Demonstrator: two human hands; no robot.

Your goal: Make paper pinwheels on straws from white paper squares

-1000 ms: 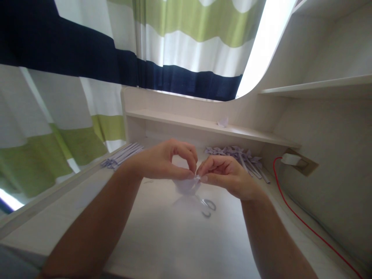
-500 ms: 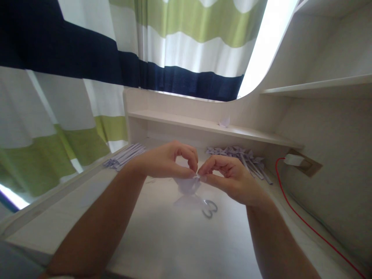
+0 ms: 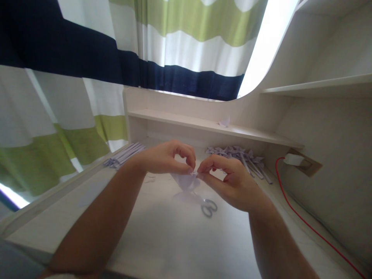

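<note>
A thin white piece of paper (image 3: 185,182) is held up over the desk, its lower part hanging down and partly creased. My left hand (image 3: 167,158) pinches its top edge between thumb and index finger. Close beside it, my right hand (image 3: 229,174) is closed in a pinch on the same paper, near the right end of that edge. The fingertips of both hands nearly meet. Just below the paper, scissors (image 3: 209,208) lie on the desk, their grey handles toward me and their blades hard to make out.
Rolled paper sticks (image 3: 124,155) lie at the back left of the desk (image 3: 180,240). A pile of folded paper shapes on sticks (image 3: 238,153) is at the back right. A small folded paper (image 3: 224,121) stands on the shelf (image 3: 180,119). A red cable (image 3: 299,211) runs along the right.
My fingertips have drawn slightly apart, the left hand shifting a little left. The paper has turned slightly, showing more of its face.
</note>
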